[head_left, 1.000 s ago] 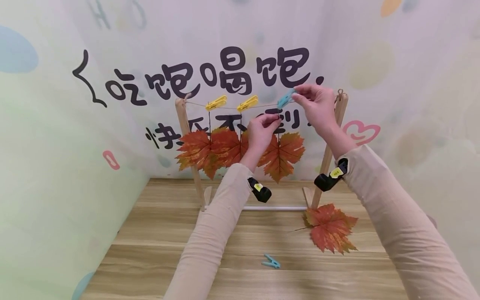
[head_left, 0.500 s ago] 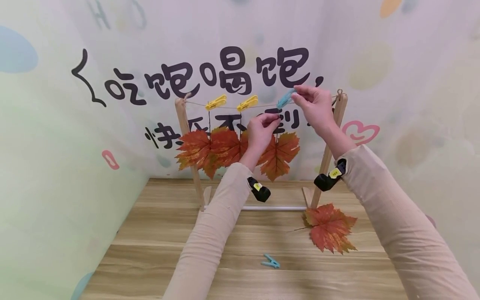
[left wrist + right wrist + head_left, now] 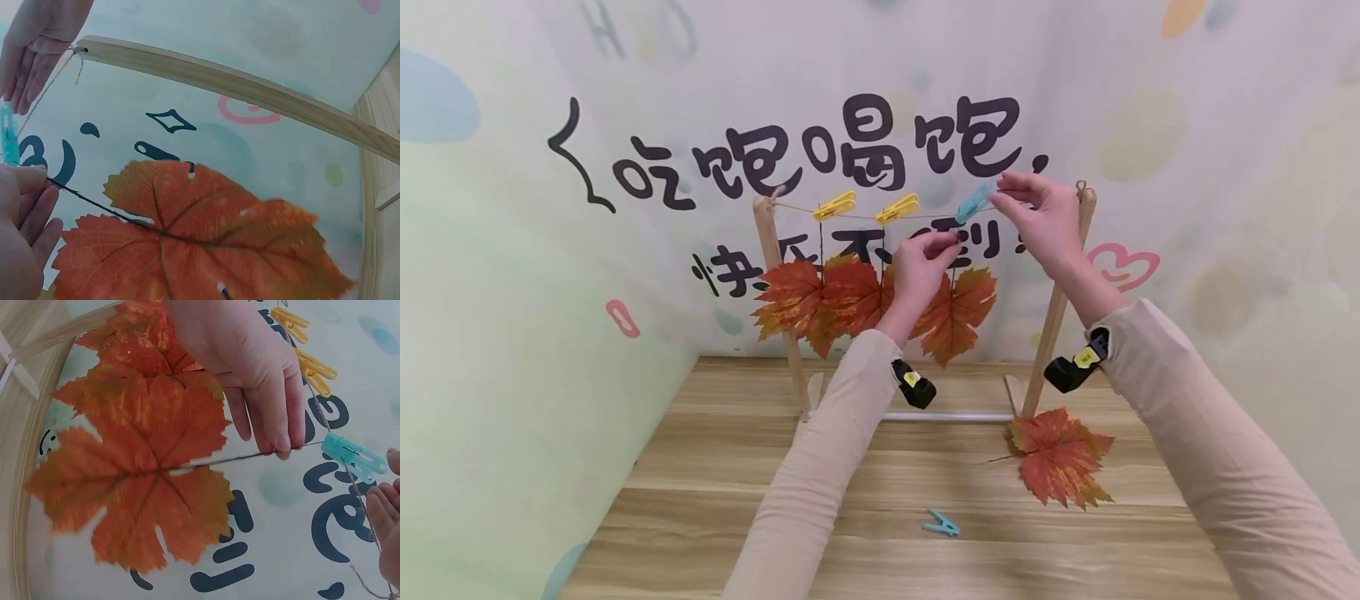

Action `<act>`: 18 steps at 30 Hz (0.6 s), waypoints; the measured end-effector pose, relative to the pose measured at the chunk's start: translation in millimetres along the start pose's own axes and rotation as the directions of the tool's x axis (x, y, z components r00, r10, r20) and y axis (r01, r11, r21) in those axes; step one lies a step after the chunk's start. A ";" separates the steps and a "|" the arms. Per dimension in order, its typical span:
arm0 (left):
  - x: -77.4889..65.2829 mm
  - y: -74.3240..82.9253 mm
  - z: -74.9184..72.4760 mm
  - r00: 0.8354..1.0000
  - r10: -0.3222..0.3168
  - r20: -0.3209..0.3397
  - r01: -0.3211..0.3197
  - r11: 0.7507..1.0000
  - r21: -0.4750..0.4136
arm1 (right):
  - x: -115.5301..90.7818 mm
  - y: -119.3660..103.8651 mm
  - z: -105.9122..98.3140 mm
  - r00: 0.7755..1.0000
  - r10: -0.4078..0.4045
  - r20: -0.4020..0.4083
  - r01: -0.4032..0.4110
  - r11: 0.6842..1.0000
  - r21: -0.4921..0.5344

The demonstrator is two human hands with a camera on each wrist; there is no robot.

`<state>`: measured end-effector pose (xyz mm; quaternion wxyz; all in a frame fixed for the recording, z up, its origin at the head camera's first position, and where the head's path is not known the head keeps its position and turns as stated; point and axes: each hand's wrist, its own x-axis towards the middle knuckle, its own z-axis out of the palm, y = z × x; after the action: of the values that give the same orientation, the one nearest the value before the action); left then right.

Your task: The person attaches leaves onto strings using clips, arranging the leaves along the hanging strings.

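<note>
In the head view my left hand (image 3: 925, 271) pinches the dark stem of a red-orange artificial maple leaf (image 3: 953, 317) between thumb and fingertips. The stem's top runs into a light-blue clothespin (image 3: 975, 202) clipped on the string, seen also in the right wrist view as a blue clothespin (image 3: 353, 455). My right hand (image 3: 1041, 215) is beside the clothespin's handle end, fingers spread and a small gap showing in the right wrist view. Two yellow clothespins (image 3: 835, 206) hold further maple leaves (image 3: 793, 296) by their stems, left of my left hand.
A wooden frame has two upright posts (image 3: 1060, 321) with the string tied between their tops and a white bar (image 3: 951, 417) below. On the wood-grain table (image 3: 715, 500) lie a loose maple leaf (image 3: 1063, 458) and another blue clothespin (image 3: 942, 522). A printed curtain hangs behind.
My right fingers have come off the blue clothespin and shifted slightly right; it stays on the string. The leaf below my left hand has turned a little. My left hand keeps its pinch.
</note>
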<state>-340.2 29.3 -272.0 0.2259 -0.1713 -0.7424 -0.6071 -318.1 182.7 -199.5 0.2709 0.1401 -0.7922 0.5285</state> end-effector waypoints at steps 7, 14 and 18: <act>-5.6 1.3 -11.5 0.999 0.039 -0.035 -0.039 0.999 0.009 | -7.7 2.3 -11.1 0.999 -0.034 -0.022 0.034 0.999 -0.003; -15.5 2.4 -15.6 0.999 0.049 -0.005 -0.049 0.999 -0.005 | -21.1 9.3 -23.8 0.999 -0.025 0.021 0.025 1.000 0.007; -23.3 0.4 -13.2 0.998 0.051 0.039 -0.051 0.999 -0.020 | -30.8 13.4 -28.8 0.998 -0.015 0.056 0.015 1.000 -0.002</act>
<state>-318.8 17.0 -282.2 0.2249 -0.2043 -0.7364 -0.6045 -291.7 212.5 -219.0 0.2525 0.1606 -0.7991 0.5214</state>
